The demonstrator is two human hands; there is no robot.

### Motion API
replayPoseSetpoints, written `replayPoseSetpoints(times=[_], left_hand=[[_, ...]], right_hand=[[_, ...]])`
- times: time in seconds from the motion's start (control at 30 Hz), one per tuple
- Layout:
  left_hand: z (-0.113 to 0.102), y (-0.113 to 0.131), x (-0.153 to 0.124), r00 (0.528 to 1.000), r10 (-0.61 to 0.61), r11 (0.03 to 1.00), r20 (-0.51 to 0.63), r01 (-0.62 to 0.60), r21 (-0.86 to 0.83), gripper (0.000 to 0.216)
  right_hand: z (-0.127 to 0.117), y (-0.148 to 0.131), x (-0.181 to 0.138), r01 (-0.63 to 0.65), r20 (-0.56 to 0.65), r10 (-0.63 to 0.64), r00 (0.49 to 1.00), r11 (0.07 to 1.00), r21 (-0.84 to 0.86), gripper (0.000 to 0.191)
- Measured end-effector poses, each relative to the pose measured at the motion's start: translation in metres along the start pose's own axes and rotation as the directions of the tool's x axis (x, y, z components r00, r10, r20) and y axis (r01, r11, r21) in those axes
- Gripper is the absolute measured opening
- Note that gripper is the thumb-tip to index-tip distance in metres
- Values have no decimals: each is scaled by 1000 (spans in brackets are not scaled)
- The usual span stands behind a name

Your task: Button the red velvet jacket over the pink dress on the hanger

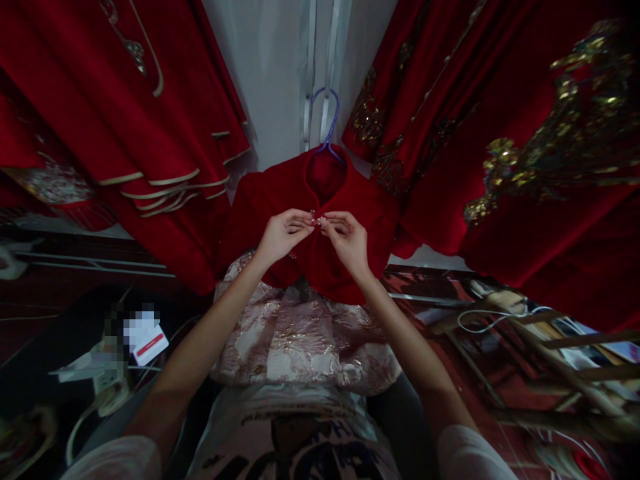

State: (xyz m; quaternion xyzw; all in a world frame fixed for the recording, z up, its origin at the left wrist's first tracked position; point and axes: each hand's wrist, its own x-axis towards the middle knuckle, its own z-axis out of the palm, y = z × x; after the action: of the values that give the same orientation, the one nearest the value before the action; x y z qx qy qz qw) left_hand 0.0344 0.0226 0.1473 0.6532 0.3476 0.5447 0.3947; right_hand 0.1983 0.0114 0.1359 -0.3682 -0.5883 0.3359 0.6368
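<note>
A small red velvet jacket [280,200] hangs in front of me on a purple hanger [327,117]. My left hand [283,235] and my right hand [347,237] meet at its front opening, just below the collar. Both pinch a small shiny clasp [318,219] between fingertips. Below the jacket hangs a pale pink and gold brocade skirt [300,340].
Red garments with cream trim [150,133] hang at the left. Red garments with gold embroidery [550,147] hang at the right. A white wall [270,73] lies behind. Papers and a white cord [110,360] sit low left; wooden furniture and cables [550,347] are low right.
</note>
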Motion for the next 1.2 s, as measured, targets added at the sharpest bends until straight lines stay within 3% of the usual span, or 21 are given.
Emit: replayPoseSetpoints(times=[0.17, 0.3, 0.47, 0.67, 0.9, 1.2], left_hand=[[4, 3, 0, 998, -21, 999, -51, 19, -38, 31], [10, -4, 3, 990, -23, 1000, -140, 21, -17, 26], [11, -14, 5, 987, -28, 1000, -156, 26, -13, 25], [10, -5, 2, 994, 31, 995, -103, -20, 102, 22], [14, -5, 7, 994, 51, 987, -93, -36, 154, 22], [7, -20, 24, 999, 39, 987, 3, -39, 156, 25]], right_hand=[[9, -7, -5, 103, -96, -123, 988, 977, -187, 23], [13, -6, -9, 139, -123, -169, 978, 966, -219, 24], [11, -1, -9, 73, -131, -98, 987, 981, -177, 29], [5, 6, -1, -1, -89, -4, 996, 998, -57, 34], [1, 15, 9, -37, -71, 39, 997, 999, 29, 36], [-2, 25, 16, -67, -55, 69, 996, 997, 45, 37]])
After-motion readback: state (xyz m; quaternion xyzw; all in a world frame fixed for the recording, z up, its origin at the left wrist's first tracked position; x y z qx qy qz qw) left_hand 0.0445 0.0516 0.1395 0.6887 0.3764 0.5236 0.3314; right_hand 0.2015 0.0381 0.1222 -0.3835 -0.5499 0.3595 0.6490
